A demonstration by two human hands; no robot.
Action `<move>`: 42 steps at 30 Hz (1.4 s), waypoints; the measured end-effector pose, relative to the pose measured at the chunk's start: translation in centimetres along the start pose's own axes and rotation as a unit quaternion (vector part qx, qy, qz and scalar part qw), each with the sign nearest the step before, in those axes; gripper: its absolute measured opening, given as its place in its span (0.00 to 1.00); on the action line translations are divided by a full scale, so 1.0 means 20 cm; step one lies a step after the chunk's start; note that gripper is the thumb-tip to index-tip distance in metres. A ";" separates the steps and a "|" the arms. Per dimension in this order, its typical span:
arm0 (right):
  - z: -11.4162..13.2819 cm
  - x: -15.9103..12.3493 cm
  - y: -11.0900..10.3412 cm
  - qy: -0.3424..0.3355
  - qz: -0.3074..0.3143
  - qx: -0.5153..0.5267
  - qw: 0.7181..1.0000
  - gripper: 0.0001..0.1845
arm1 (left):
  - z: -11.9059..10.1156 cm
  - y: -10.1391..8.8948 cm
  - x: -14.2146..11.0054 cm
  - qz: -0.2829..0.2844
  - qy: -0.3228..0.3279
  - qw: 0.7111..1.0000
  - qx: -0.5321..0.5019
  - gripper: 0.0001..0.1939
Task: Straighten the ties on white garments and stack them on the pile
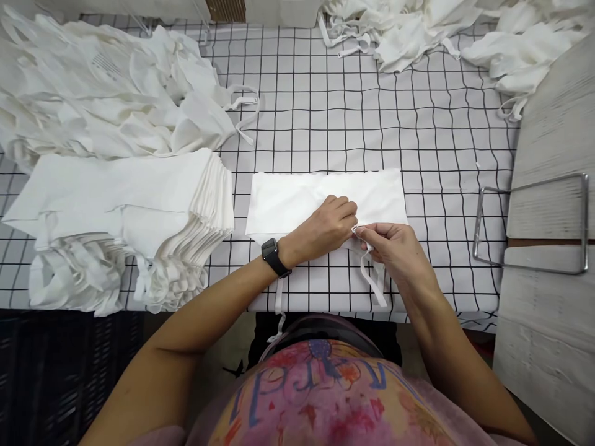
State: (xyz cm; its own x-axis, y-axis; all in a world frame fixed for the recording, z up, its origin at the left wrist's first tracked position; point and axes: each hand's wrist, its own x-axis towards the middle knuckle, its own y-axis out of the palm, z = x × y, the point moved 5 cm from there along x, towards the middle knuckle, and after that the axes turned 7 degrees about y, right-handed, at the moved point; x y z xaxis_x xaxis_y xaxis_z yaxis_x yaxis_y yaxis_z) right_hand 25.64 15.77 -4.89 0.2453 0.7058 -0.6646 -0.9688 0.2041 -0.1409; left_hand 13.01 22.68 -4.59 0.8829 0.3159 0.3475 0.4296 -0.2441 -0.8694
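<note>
A folded white cloth bag [297, 198] lies flat on the gridded table [353, 105] in front of me. My left hand [325, 226], a black watch on its wrist, rests on the bag's near edge with its fingers curled and pinched. My right hand [395, 251] meets it fingertip to fingertip, pinching the bag's white strap [372, 282], which trails down toward the table's front edge. A second strap [279, 303] hangs over that edge to the left.
A neat stack of folded white bags [116, 204] sits at the left, with a loose heap of bags [102, 87] behind it. More loose white bags [418, 31] lie at the back right. A metal wire frame [530, 223] rests on wooden boards at the right.
</note>
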 end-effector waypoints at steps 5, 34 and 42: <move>0.01 0.00 0.00 -0.001 -0.005 -0.022 1.000 0.18 | 0.00 0.00 0.00 0.001 0.008 1.000 0.015 0.16; 0.04 -0.03 0.01 -0.024 -0.046 -0.025 0.998 0.13 | -0.05 -0.04 0.01 0.009 0.054 0.998 0.021 0.23; 0.03 -0.02 -0.03 -0.013 -0.080 -0.019 0.996 0.13 | -0.04 -0.04 -0.01 -0.012 0.061 0.997 0.034 0.20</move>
State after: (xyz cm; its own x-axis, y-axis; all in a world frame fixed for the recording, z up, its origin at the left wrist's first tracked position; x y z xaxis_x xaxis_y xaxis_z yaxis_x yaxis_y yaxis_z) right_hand 26.20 15.76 -4.14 0.3979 0.6833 -0.6122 -0.9174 0.2907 -0.2718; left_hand 12.62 22.16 -3.61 0.8908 0.2051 0.4055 0.4408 -0.1730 -0.8808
